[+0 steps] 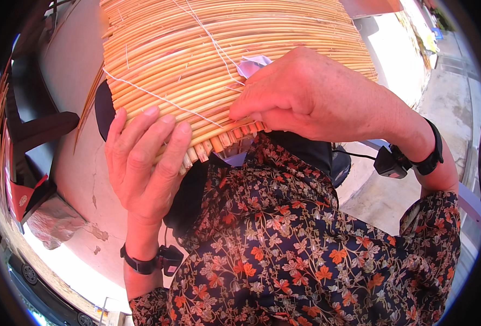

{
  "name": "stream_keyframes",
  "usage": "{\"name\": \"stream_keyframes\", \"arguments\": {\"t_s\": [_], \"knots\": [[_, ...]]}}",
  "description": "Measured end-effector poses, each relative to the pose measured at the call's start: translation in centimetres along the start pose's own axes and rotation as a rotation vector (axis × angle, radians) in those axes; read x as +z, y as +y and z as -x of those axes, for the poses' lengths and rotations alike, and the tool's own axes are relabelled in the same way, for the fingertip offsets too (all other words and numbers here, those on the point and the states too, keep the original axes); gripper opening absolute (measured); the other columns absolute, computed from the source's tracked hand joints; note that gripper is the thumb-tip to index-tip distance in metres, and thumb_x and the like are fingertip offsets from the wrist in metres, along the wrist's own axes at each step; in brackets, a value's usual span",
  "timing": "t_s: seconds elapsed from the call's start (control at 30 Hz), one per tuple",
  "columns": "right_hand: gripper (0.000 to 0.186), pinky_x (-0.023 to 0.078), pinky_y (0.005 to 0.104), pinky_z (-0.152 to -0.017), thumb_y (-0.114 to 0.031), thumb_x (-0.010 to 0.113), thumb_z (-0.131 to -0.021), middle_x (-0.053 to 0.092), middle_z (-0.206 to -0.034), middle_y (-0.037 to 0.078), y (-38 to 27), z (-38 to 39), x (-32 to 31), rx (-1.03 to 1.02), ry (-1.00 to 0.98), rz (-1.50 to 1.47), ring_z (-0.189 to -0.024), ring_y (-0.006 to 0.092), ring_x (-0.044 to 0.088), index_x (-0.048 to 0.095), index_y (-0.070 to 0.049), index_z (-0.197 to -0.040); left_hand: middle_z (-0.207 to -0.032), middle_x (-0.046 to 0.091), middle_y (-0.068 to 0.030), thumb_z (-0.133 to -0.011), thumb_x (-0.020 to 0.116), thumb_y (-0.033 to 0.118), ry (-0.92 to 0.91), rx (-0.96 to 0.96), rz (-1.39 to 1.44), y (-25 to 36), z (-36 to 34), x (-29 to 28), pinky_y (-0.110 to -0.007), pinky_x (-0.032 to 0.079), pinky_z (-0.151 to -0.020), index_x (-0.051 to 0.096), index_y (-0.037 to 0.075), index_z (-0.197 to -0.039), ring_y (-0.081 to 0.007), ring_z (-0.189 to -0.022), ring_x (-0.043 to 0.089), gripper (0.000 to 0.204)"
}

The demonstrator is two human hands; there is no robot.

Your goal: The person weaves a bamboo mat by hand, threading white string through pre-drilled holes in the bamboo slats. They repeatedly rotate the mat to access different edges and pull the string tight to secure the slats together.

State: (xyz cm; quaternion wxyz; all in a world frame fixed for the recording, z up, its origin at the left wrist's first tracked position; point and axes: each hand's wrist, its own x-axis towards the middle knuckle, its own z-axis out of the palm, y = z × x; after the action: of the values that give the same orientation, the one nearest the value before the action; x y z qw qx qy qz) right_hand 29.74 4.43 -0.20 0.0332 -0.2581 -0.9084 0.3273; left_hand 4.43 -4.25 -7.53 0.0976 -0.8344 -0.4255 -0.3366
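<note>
A mat of straight yellow reeds (164, 65) lies across my lap, its cut ends showing along the near edge. My left hand (151, 155) grips the near left corner, fingers on top and the thumb hidden. My right hand (289, 103) is closed in a pinch at the near edge, right of the cut ends; what its fingertips hold is hidden. White thread (167, 102) runs slack over the reeds from the left side toward the near edge. More strands come down from the far side to a small pale cloth piece (253, 65) beside my right hand.
A dark chair (42, 127) stands at the left, near a red and black object (26, 198). Loose reeds (90, 106) stick out left of the mat. A dark car (39, 288) shows at the lower left. Both wrists carry strapped devices, the right one with a cable (357, 154).
</note>
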Motion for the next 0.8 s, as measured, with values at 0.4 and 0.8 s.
{"name": "stream_keyframes", "arguments": {"t_s": [0.4,0.8], "knots": [[0.028,0.052,0.0388,-0.072,0.003,0.066,-0.076,0.068,-0.090,0.014,0.4,0.2,-0.3,-0.032,0.012,-0.077,-0.083,0.0339,0.065,0.070,-0.003,-0.103,-0.107,0.065,-0.0007,-0.073,0.073,0.004,0.011,0.019,-0.002,-0.1,-0.3,-0.2,-0.049,0.048,-0.101,0.073,0.015,-0.105,-0.0233,-0.107,0.064,0.034],[0.029,0.051,0.0395,-0.070,0.003,0.067,-0.076,0.068,-0.087,0.013,-0.6,0.8,-0.2,-0.091,0.027,0.078,-0.080,0.0333,0.065,0.070,-0.004,-0.104,-0.106,0.065,-0.0010,-0.074,0.073,0.004,0.041,0.043,-0.005,0.2,-0.6,0.0,-0.049,0.048,-0.100,0.073,0.015,-0.104,-0.0231,-0.106,0.064,0.032]]}}
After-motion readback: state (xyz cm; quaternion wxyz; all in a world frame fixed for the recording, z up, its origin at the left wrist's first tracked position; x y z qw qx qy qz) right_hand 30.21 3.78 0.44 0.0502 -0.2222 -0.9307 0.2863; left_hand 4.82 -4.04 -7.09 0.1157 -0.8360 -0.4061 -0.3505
